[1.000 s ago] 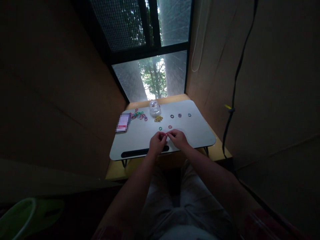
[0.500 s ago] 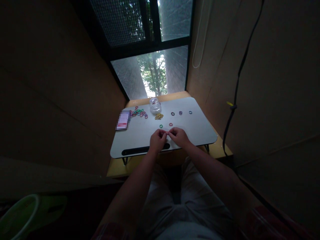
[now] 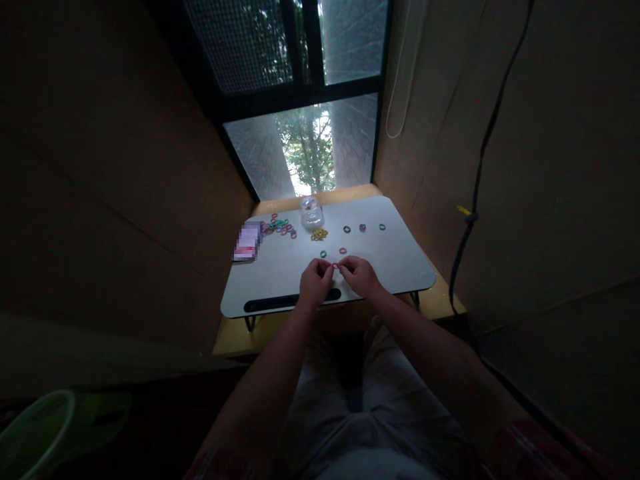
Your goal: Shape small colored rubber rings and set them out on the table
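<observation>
My left hand [image 3: 317, 279] and my right hand [image 3: 358, 273] meet over the front part of a small white folding table [image 3: 280, 273]. Their fingertips pinch opposite sides of a small reddish hair tie [image 3: 336, 266], its ring shape partly covered by the fingers. Just beyond the fingers lie a green hair tie [image 3: 323, 254] and a pink hair tie [image 3: 343, 251]. Farther back, a dark hair tie [image 3: 347, 229], a purple one [image 3: 363, 228] and a bluish one [image 3: 383, 227] form a spaced row. Several yellow hair ties [image 3: 319, 235] are bunched left of that row.
A clear plastic jar [image 3: 312, 212] stands at the table's back. To its left is a pile of mixed hair ties [image 3: 278, 225], beside a phone [image 3: 248, 241] with a blurred screen. A black slot [image 3: 270, 303] runs along the front edge. A cord [image 3: 481, 160] hangs at right.
My fingertips have parted slightly, and more of the reddish hair tie's ring shows between them. The other hair ties lie where they were; the view has shifted a little.
</observation>
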Tool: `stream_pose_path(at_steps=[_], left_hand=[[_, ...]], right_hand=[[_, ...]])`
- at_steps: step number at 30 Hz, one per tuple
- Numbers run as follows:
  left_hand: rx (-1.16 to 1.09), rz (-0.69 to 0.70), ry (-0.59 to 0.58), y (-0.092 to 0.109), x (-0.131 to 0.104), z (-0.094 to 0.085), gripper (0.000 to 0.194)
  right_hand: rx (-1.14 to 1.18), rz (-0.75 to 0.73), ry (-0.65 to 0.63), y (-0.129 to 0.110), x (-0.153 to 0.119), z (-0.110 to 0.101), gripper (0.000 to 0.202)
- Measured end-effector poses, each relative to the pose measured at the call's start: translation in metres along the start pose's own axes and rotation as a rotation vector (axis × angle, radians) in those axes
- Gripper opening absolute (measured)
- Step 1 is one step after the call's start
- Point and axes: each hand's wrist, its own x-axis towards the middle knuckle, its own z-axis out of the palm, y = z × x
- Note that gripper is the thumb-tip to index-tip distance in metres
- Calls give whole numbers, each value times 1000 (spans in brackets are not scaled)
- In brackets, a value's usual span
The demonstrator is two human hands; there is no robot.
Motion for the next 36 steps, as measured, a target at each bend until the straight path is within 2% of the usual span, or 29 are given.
stream_pose_path(at_steps=[8, 16, 28, 36], left_hand=[[-21, 7, -51, 0, -2, 1, 18], [-40, -21, -19, 1, -1, 1, 27], [40, 11, -49, -3, 0, 1, 19], [-44, -2, -71, -4, 1, 1, 18]], right_hand=[[-10, -64, 9, 3, 0, 0, 13], [-30, -85, -7, 3, -1, -1, 13], [-38, -80, -18, 3, -1, 1, 13], [-88, -43, -9, -1, -2, -1, 13]])
